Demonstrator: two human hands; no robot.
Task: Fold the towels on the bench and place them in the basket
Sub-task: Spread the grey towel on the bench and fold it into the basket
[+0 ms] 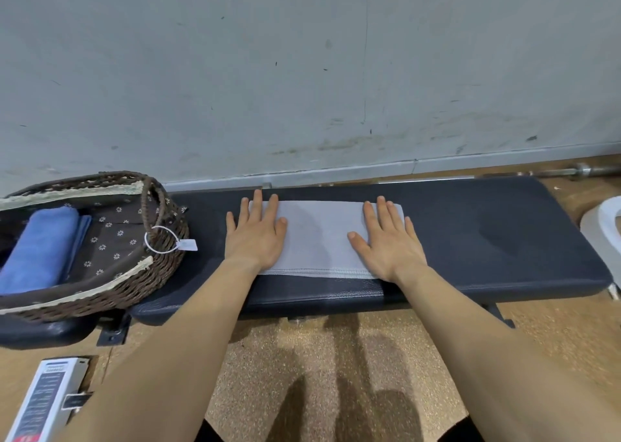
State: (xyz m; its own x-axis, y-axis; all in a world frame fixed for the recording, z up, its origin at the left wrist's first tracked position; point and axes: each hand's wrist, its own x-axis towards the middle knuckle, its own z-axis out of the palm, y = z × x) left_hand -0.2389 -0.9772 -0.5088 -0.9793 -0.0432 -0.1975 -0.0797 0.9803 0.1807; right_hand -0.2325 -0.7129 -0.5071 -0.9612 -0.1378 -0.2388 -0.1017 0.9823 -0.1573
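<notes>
Both flat hands, left hand [255, 236] and right hand [386, 243], pressed a smooth grey rectangular towel [319, 236] on the padded, probably leatherette bench [487, 233]; woven basket [158, 267] at nine o'clock.

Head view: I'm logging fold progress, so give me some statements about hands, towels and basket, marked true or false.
1. Both the left hand and the right hand lie flat on the pale grey cloth towel. True.
2. The brown woven wicker basket is empty. False: a folded blue towel lies in it.
3. The grey towel lies on the dark padded bench. True.
4. The right hand grips the basket's handle. False: it presses the towel.
</notes>
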